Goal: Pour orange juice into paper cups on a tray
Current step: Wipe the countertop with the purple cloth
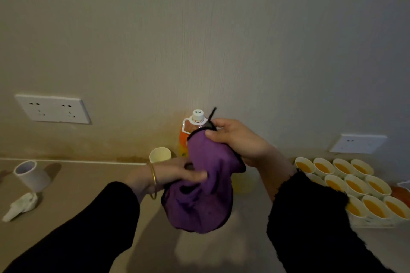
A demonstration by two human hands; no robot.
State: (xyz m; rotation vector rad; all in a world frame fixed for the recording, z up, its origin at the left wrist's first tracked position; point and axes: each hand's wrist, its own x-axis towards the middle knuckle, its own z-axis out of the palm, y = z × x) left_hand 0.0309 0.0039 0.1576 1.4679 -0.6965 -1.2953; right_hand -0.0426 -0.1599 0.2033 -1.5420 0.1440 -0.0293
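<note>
juice bottle (192, 133) behind purple cloth (204, 186), capped, heavy-looking, slippery; grab mid-body | right hand (235, 139) pinching cloth top | left hand (177, 173) gripping cloth | filled cups (346, 184) right of bottle

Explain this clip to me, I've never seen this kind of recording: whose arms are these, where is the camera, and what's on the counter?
There is no machine: a person wears a camera on the head, looking down at their own arms in black sleeves. Both hands hold a purple cloth: the right hand pinches its top, the left hand grips its middle. Behind stands a capped juice bottle beside an empty paper cup. To the right sit paper cups filled with orange juice. On the left lie a roll of tape and a crumpled tissue.
</note>
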